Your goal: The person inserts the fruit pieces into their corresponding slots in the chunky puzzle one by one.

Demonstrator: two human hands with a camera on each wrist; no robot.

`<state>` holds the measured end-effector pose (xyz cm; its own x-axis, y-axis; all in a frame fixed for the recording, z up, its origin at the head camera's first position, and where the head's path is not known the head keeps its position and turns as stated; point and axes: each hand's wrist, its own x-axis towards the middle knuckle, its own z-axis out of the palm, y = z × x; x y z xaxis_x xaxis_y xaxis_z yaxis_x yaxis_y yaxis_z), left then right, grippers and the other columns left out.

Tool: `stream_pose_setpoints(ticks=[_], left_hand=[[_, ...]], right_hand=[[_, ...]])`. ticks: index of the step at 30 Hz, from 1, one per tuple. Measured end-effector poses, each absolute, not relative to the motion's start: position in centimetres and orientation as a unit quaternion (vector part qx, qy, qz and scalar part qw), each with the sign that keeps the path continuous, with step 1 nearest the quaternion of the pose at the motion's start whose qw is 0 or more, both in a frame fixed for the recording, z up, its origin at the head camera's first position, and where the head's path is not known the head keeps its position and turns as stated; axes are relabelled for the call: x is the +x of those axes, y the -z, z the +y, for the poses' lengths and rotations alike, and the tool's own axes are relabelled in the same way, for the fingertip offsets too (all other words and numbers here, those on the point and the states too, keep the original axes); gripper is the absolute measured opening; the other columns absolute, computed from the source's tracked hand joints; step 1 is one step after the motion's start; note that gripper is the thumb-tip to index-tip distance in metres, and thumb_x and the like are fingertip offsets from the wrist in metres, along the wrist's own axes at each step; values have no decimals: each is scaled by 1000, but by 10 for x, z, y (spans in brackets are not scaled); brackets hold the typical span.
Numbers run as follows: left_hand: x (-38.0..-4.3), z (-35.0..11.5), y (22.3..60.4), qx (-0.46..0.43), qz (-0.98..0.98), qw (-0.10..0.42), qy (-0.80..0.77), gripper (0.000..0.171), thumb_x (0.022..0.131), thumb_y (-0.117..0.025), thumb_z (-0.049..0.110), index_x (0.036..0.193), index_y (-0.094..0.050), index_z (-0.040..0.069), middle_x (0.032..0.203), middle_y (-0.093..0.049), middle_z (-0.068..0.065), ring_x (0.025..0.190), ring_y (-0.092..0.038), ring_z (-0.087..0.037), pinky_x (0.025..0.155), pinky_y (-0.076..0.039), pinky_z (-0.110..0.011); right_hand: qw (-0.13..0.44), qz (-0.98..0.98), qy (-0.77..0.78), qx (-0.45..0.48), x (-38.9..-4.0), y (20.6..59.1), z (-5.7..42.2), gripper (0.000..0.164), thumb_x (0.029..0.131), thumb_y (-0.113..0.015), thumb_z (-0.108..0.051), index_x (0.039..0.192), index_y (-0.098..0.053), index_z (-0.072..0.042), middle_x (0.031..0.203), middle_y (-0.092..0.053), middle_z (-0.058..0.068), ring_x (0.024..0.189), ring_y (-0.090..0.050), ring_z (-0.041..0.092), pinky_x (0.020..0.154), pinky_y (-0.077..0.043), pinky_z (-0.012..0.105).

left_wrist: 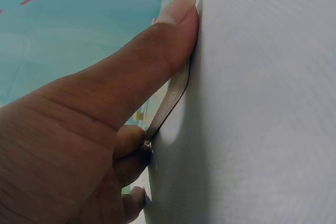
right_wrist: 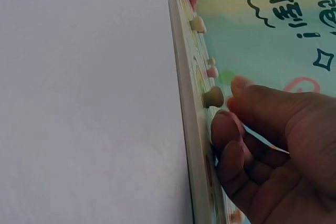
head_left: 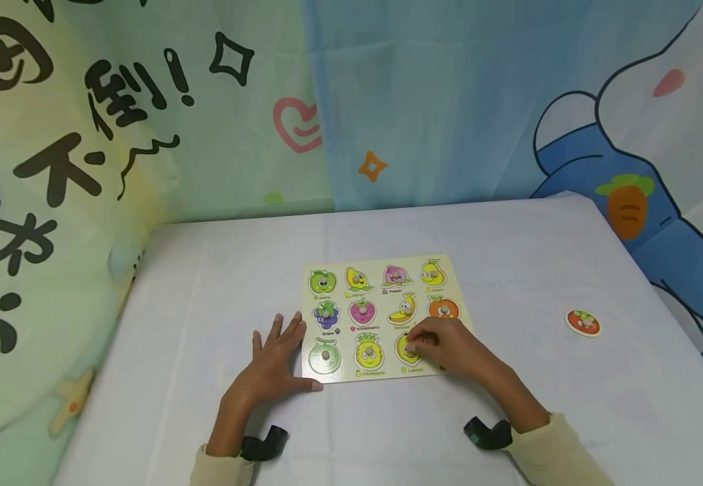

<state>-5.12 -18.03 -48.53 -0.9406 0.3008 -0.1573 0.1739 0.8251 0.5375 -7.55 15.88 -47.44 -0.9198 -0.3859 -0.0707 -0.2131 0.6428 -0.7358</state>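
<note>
A fruit puzzle board (head_left: 345, 318) with knobbed pieces lies flat on the white-covered table. My left hand (head_left: 275, 364) rests at its lower left corner, fingers spread along the left side. In the left wrist view the thumb (left_wrist: 168, 40) presses the board's front edge. Over the lower right of the board, my right hand (head_left: 451, 347) is at the lemon piece (head_left: 404, 349). The right wrist view shows thumb and forefinger just apart from a wooden knob (right_wrist: 212, 97), with a gap between their tips. This hand hides most of the board's bottom right corner.
A loose red round piece with a green top (head_left: 583, 322) lies on the white cloth (head_left: 521, 270) to the right of the board. Black wrist devices (head_left: 264, 444) sit at both sleeves. A printed curtain (head_left: 436, 101) hangs behind the table.
</note>
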Motion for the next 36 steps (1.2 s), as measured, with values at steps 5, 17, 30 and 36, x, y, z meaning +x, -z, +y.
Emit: stream_pose_setpoints(ticks=[5,17,30,36], left_hand=[[-51,-179,485,124,949,117,-265,119,58,-91,47,154,-29,15,160,-19,-2,148,2,-29,110,7,-64],[-53,-179,485,120,951,115,-260,119,57,-92,46,154,-29,15,160,-19,-1,148,1,-30,110,6,-64],[-53,-180,485,124,951,113,-259,117,58,-91,47,153,-31,13,160,-20,-2,148,1,-30,110,5,-65],[-52,-180,486,126,951,113,-257,117,59,-91,47,153,-31,12,160,-20,-2,148,1,-31,110,5,-65]], right_hand=[[94,897,401,-159,-77,474,169,11,86,-75,-17,97,-73,-15,84,-62,-8,75,-54,12,64,-47,25],[-97,889,419,-156,-89,465,205,21,85,-72,2,106,-72,0,93,-68,2,75,-59,11,64,-49,14],[-205,897,387,-69,-87,468,271,23,90,-69,-3,113,-72,-4,94,-68,6,73,-55,-4,62,-42,6],[-223,904,364,-26,-75,453,287,24,88,-68,3,112,-71,2,95,-67,14,77,-51,-12,66,-40,1]])
